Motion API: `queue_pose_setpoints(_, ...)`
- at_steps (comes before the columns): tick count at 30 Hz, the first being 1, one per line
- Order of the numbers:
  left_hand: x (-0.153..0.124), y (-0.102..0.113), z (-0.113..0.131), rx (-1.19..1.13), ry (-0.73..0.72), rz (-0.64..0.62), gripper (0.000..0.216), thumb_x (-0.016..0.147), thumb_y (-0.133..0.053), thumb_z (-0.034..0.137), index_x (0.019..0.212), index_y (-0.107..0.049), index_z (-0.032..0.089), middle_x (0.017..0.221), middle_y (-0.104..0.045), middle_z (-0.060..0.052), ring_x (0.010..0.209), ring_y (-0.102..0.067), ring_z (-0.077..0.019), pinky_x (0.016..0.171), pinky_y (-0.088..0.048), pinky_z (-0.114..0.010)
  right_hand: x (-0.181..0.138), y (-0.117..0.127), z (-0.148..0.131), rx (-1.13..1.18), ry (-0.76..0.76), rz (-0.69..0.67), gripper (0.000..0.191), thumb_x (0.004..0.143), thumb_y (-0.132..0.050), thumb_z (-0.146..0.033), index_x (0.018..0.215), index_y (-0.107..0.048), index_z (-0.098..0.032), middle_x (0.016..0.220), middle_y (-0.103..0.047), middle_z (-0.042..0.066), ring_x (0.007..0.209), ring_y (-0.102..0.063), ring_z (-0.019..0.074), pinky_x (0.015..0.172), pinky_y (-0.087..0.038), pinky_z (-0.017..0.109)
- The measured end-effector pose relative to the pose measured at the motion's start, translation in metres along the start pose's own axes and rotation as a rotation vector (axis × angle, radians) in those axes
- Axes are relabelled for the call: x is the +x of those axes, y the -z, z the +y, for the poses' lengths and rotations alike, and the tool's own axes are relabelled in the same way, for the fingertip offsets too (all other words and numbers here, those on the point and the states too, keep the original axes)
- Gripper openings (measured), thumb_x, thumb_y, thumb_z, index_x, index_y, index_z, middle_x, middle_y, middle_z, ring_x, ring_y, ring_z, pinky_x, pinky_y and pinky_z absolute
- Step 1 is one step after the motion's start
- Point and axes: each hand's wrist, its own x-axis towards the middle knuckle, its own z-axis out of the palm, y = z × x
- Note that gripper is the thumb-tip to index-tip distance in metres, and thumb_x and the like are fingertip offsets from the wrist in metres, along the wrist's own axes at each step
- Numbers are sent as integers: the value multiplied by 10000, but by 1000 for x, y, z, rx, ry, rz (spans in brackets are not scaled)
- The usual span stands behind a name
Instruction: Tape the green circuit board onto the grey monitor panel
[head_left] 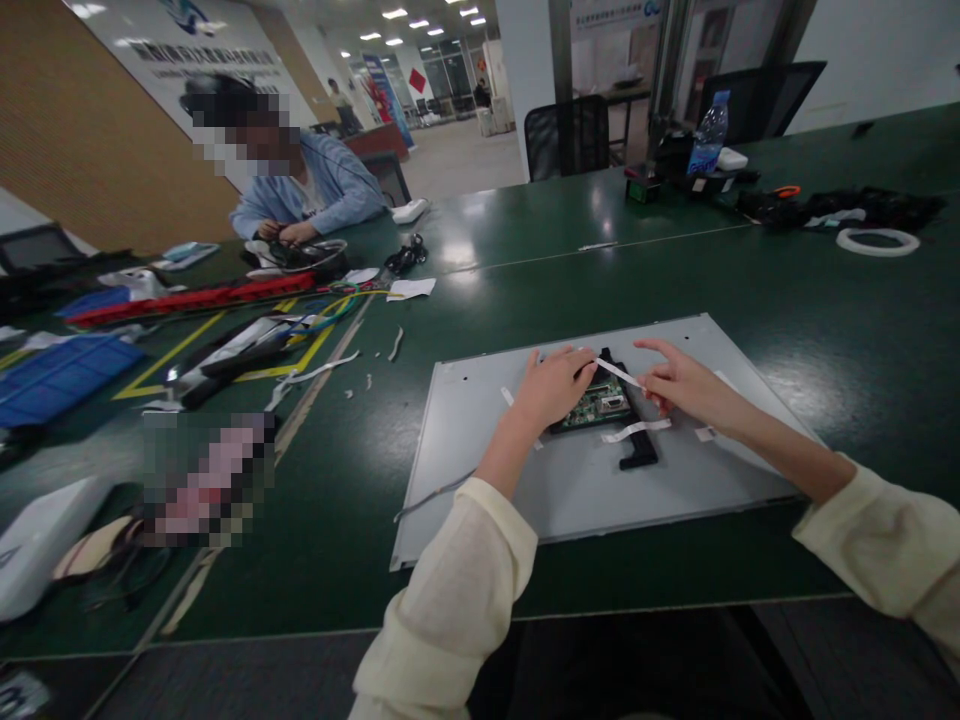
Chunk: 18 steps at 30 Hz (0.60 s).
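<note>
A grey metal panel (675, 480) lies flat on the green table (825, 300) in front of me. A small green circuit board (604, 405) with a black bracket (637, 455) sits on the panel's middle. My left hand (551, 385) rests on the board's left side, fingers curled, pinching one end of a white tape strip (619, 372). My right hand (679, 380) pinches the strip's other end just right of the board. A second white strip (636, 430) lies across the bracket.
A seated person (300, 190) works on cables at the far left. Red bars (195, 298), blue trays (60, 370), cable bundles and tape scraps cover the left table. A water bottle (709, 135), black bags and a white tape ring (877, 241) lie far right.
</note>
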Motion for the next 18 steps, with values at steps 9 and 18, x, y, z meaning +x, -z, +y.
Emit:
queue_pose_setpoints(9,-1,1,1,35,13,-31,411,979,-210,389,1299,-449,292,1376,-491,-12,1306,-386,-197,1077,-236,-518,-1,-4,2,-570,215,88,490,835,-415,-196,1320,-376,-140,660,-610,4,585,-544,148,585,-367,248)
queue_pose_setpoints(18,1,3,4,13,31,-35,423,978,-207,401,1301,-452,280,1378,-490,-24,1307,-384,-198,1082,-208,-532,-3,-20,-10,-1061,181,161,434,909,-361,-273,1334,-352,-186,741,-647,64,642,-604,207,510,-272,249)
